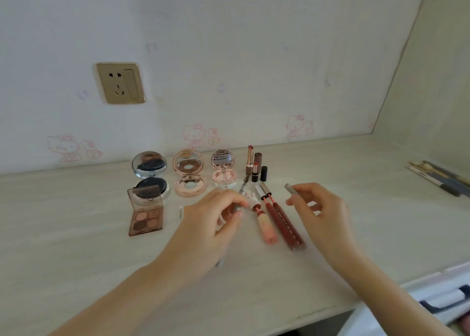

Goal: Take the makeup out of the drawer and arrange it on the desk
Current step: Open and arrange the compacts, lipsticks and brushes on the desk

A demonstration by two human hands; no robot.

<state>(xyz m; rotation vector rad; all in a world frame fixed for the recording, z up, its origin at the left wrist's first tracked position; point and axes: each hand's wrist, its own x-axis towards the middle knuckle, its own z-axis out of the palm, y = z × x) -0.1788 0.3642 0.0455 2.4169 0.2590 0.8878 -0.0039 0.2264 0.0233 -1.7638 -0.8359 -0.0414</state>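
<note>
Makeup (188, 180) mostly laid out in rows on desk (76, 246), with left hand (216, 221) pinching slim grey pencil (237, 209), right hand (320, 213) gripping its cap (290, 188); arranging step seemingly underway, next needing pencil set beside lip glosses (279, 221).

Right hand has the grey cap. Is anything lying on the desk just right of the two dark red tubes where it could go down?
Nothing visible: the desk is bare between the dark red tubes and the pencils far right. Only the right hand, holding the cap, hovers above it.
</note>
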